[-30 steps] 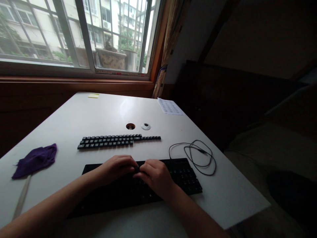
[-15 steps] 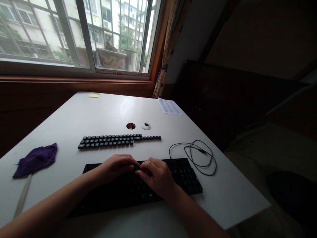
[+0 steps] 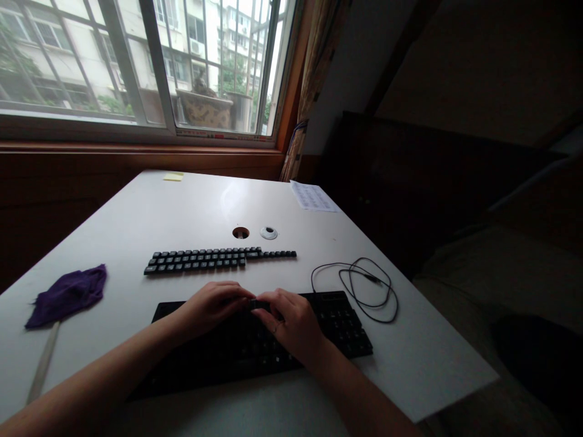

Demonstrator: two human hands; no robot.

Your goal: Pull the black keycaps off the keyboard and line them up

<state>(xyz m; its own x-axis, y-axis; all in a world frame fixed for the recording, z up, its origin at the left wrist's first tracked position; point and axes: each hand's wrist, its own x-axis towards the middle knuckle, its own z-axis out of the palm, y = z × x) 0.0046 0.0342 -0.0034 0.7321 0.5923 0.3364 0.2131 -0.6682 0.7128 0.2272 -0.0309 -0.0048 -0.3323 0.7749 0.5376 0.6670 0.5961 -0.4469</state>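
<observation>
A black keyboard lies across the near part of the white desk, with many of its keys along the middle hidden under my hands and in shadow. Above its upper middle, my left hand and my right hand meet fingertip to fingertip. Pinched between them is a small black keycap, mostly covered by the fingers. Beyond the keyboard, loose black keycaps stand in neat rows, with a thin line of smaller ones running off to the right.
A coiled black cable lies to the right. On the left is a purple cloth on a flat stick. Farther back are a cable hole, its white cover ring, a printed sheet and a yellow note.
Both hands have shifted very slightly, and the pinched keycap sits a little higher and farther right. The keyboard and the rows of keycaps stay as they were.
</observation>
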